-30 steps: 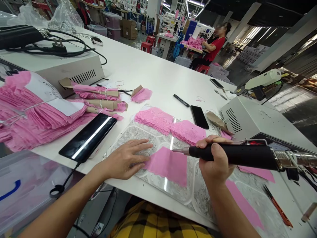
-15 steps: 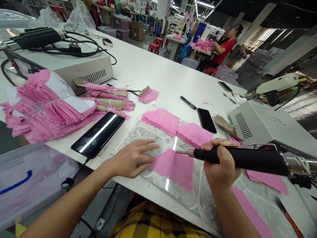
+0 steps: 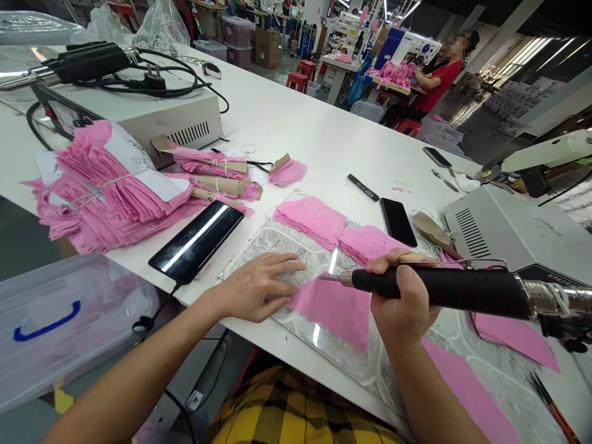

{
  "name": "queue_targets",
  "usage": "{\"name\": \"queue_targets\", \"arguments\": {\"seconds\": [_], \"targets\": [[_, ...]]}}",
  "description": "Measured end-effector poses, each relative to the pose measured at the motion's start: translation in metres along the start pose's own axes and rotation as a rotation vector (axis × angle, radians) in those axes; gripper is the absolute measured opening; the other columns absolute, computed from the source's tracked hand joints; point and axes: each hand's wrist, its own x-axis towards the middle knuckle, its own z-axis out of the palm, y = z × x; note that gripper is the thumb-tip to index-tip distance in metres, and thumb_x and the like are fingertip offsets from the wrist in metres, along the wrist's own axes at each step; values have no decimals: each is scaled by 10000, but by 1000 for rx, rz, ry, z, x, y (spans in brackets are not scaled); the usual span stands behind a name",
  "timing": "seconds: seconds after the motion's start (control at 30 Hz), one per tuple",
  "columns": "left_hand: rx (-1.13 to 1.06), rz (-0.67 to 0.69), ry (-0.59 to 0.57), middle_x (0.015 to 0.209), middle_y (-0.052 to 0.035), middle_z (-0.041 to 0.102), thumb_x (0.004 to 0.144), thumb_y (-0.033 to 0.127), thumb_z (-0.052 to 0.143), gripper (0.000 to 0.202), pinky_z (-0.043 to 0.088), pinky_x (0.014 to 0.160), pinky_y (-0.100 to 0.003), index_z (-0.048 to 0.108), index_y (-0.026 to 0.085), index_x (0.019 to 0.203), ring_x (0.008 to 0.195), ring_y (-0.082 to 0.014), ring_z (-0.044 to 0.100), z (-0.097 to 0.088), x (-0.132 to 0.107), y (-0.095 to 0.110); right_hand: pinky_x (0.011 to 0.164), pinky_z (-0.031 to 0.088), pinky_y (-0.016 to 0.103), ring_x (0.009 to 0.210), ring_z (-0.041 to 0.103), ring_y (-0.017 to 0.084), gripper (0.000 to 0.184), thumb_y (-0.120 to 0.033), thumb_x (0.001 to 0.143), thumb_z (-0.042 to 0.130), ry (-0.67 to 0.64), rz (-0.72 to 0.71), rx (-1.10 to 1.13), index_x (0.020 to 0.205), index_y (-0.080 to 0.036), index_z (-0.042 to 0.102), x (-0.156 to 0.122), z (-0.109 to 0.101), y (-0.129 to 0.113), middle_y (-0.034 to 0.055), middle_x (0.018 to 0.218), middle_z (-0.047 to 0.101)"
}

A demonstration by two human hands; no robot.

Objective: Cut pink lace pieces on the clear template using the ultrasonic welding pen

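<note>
A piece of pink fabric lies flat on a clear plastic sheet with rounded outlines. My left hand rests at the fabric's left edge, its fingers stretched out and slightly spread. In my right hand is a black hand-held tool with a slim metal tip, held nearly level. Its tip meets or hovers just over the fabric's upper edge; contact I cannot tell. Just beyond the tool lie two stacks of pink lace-edged pieces, the left stack and the right stack, partly behind my right hand.
Bundled pink fabric and a large black phone sit to the left. Grey vented boxes stand at left and right. A smaller phone and tweezers lie rightward. Another person sits at a sewing machine beyond.
The tool's tip has moved left along the fabric's upper edge. My left hand stays at the fabric's left edge. The whole view has shifted slightly.
</note>
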Motion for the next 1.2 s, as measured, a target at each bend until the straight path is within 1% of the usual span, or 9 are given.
{"name": "queue_targets", "arguments": {"seconds": [0.3, 0.47, 0.73, 1.0, 1.1, 1.2], "targets": [[3, -13, -4, 1336, -94, 612, 884, 198, 546, 231, 483, 1043, -487, 738, 202, 1011, 1315, -312, 507, -1, -1, 1, 574, 515, 316, 565, 562, 102, 116, -209, 700, 650, -2, -6, -7, 749, -199, 546, 0, 2, 0, -37, 758, 557], [4, -8, 1, 1333, -88, 615, 885, 200, 543, 216, 493, 1034, -478, 738, 206, 977, 1312, -308, 511, -1, 0, 2, 575, 515, 320, 563, 553, 103, 131, -227, 684, 646, 15, 40, 8, 758, -205, 540, -4, 5, -3, -38, 757, 539], [15, -7, 13, 1324, -86, 621, 900, 208, 523, 232, 497, 1033, -484, 747, 200, 959, 1296, -305, 526, -1, 1, 3, 606, 527, 329, 575, 554, 98, 124, -244, 717, 662, -76, 81, 38, 781, -208, 562, -14, 7, -3, -31, 783, 541], [8, -3, 18, 1326, -86, 621, 879, 187, 533, 221, 498, 1030, -480, 745, 198, 942, 1299, -303, 524, -1, 1, 4, 589, 528, 315, 568, 553, 94, 126, -243, 722, 665, -94, 61, 31, 762, -211, 549, -14, 10, 0, -36, 774, 547], [4, -13, 13, 1331, -84, 618, 870, 181, 539, 218, 499, 1027, -486, 744, 199, 941, 1301, -306, 522, -3, 1, 3, 580, 524, 311, 566, 552, 95, 125, -245, 715, 664, -83, 85, 50, 764, -209, 555, -13, 12, -1, -36, 768, 544], [-7, -16, 15, 1326, -91, 622, 878, 176, 529, 234, 500, 1030, -478, 743, 197, 970, 1299, -296, 525, -4, 0, 2, 578, 519, 307, 568, 549, 92, 113, -248, 710, 641, -38, 86, 76, 781, -205, 564, -10, 11, -12, -32, 776, 533]]}}
